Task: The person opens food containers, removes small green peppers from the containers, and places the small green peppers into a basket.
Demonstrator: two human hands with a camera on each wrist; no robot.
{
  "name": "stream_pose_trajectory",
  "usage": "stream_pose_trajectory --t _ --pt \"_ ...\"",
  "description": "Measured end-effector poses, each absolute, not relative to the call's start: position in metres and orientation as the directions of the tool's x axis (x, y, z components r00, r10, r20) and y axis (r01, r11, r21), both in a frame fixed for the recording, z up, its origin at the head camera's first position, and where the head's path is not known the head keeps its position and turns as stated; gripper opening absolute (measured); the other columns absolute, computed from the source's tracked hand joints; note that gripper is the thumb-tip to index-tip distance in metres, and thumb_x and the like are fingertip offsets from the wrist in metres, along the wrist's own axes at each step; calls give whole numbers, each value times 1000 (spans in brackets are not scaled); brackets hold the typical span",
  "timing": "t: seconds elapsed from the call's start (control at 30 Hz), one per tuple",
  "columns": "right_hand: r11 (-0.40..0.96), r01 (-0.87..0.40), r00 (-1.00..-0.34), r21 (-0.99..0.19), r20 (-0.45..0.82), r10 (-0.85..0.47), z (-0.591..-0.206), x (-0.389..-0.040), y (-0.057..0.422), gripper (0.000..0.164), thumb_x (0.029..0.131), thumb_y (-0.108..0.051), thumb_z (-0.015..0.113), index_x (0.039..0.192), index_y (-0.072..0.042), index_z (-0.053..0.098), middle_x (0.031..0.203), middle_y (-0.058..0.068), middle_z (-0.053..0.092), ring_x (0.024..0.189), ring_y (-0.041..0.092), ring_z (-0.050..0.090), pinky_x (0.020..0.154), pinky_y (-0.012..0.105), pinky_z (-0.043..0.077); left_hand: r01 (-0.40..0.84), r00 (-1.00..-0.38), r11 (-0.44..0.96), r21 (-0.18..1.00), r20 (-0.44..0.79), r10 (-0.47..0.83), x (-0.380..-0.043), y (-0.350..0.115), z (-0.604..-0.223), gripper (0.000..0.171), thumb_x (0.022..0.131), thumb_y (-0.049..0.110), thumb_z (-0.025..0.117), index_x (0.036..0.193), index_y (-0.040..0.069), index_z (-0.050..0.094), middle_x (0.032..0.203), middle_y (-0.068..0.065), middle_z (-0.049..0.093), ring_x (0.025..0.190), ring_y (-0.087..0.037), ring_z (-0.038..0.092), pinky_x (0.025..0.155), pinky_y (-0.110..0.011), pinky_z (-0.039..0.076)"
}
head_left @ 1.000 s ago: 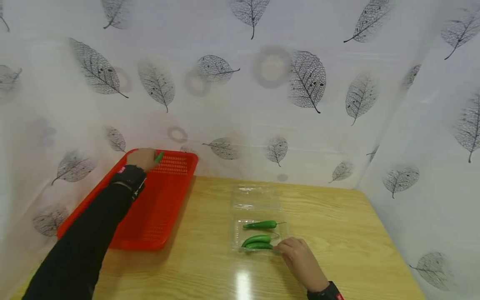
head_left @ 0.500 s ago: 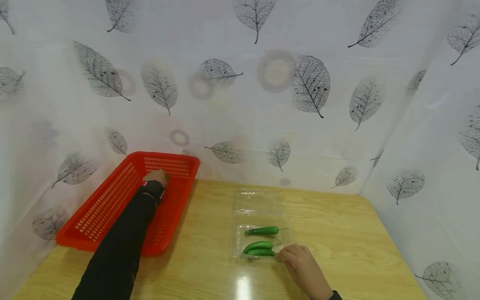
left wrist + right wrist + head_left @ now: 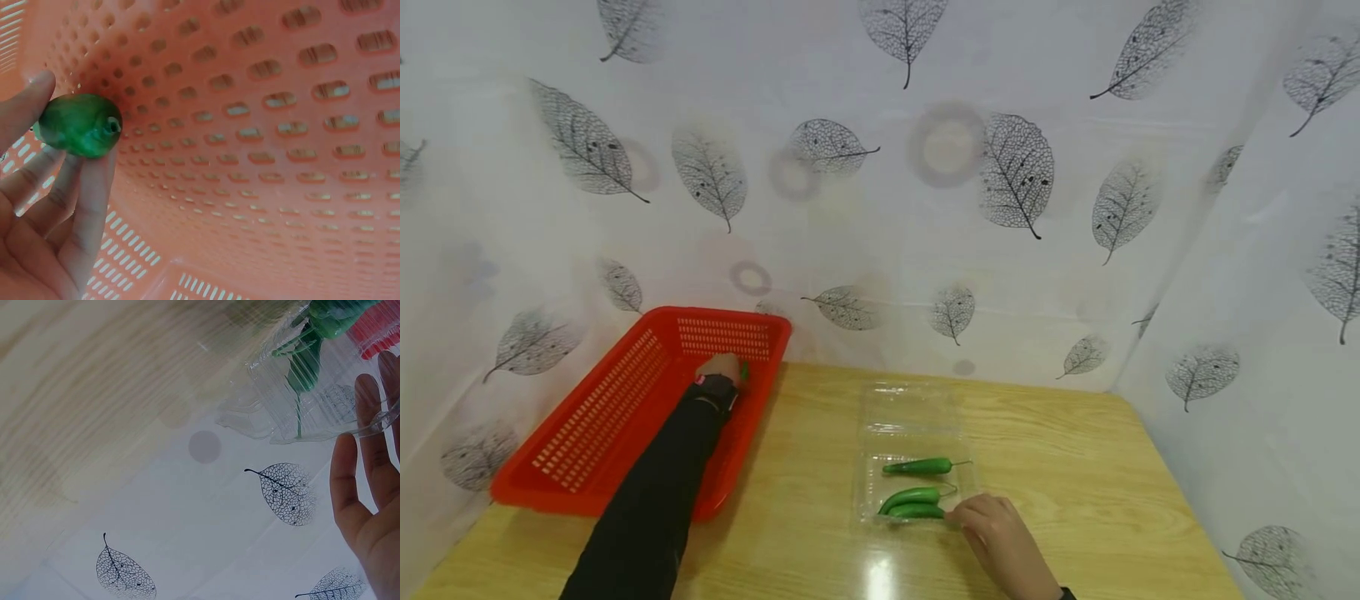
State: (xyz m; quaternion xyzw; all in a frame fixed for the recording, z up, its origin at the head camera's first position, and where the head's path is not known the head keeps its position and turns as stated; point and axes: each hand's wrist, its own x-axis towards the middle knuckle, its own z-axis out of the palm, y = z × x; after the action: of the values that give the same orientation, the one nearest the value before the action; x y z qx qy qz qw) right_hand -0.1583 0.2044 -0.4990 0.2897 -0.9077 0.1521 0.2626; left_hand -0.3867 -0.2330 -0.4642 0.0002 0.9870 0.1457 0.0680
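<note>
My left hand (image 3: 721,365) reaches down inside the red plastic basket (image 3: 580,400), near its far right side. It pinches a green chili pepper (image 3: 81,125) between thumb and fingers; the left wrist view shows the pepper end-on. My right hand (image 3: 1003,542) grips the near right corner of a clear plastic clamshell box (image 3: 868,479). In the right wrist view, fingers (image 3: 347,487) lie at the box's rim, with the thumb out of sight. The box holds three green chili peppers (image 3: 917,467), one across the middle and two side by side along the near edge.
The box's lid (image 3: 910,406) is folded back flat on the wooden table (image 3: 1045,450). A pale leaf-printed curtain (image 3: 880,200) hangs behind the table and along both sides. The basket has slotted walls and stands at the left, against the curtain.
My left hand has come from the basket's far rim down and right into the basket, still with the pepper. My right hand stays at the box's corner.
</note>
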Motion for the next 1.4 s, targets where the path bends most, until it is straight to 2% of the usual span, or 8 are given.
stream_pose_trajectory --t 0.33,0.5,0.67,0.97,1.13,1.23,1.33,1.4 --pt "781 -614 -683 -110 570 -457 -500 -159 205 43 51 3 84 83 -23 71 85 -15 66 80 3 59 72 28 49 0 -995 940 342 -95 35 -380 -229 -465 32 74 23 77 79 -1 56 68 -8 51 62 -23 47 54 -32 40" --pt "786 -607 -693 -119 564 -450 -499 -157 205 42 52 3 84 83 -22 71 86 -15 66 80 3 59 72 28 48 16 -997 934 356 -69 44 -378 -229 -468 34 73 24 77 64 5 50 60 -3 42 57 -19 43 51 -29 35" --pt "789 -602 -698 -125 562 -443 -498 -156 204 42 52 3 84 83 -22 71 86 -15 66 81 3 59 72 28 48 18 -991 938 347 -116 62 -379 -232 -466 41 75 28 76 56 11 44 55 2 35 54 -16 39 50 -27 33" --pt "773 -623 -677 -123 580 -453 -501 -157 207 42 52 4 84 83 -22 71 84 -15 65 80 3 59 70 28 47 31 -969 943 330 -223 110 -377 -232 -454 35 77 32 73 75 4 52 68 -4 47 63 -19 47 56 -29 37" --pt "770 -623 -681 -134 577 -451 -500 -156 208 39 55 3 83 82 -21 71 83 -14 66 80 3 59 70 29 47 82 -960 934 347 -224 167 -369 -232 -438 48 78 24 69 110 -9 56 97 -22 62 80 -29 56 69 -39 48" --pt "769 -624 -685 -141 572 -451 -499 -157 208 37 57 2 83 83 -21 71 84 -13 67 80 4 59 70 29 47 119 -965 944 308 -189 183 -365 -233 -423 55 78 20 67 122 -9 51 107 -25 60 85 -32 56 72 -44 49" --pt "766 -626 -688 -144 566 -455 -497 -158 207 36 59 4 82 84 -20 71 84 -12 67 80 5 60 70 29 46 197 -973 958 207 -81 218 -359 -226 -406 46 80 19 66 116 -8 54 98 -22 62 79 -32 56 69 -45 48" --pt "767 -625 -692 -145 558 -458 -496 -159 208 36 60 5 81 85 -19 72 84 -11 67 80 5 60 70 29 46 258 -966 959 118 9 259 -350 -212 -392 43 82 19 65 115 -7 55 101 -24 63 86 -36 59 74 -51 49"
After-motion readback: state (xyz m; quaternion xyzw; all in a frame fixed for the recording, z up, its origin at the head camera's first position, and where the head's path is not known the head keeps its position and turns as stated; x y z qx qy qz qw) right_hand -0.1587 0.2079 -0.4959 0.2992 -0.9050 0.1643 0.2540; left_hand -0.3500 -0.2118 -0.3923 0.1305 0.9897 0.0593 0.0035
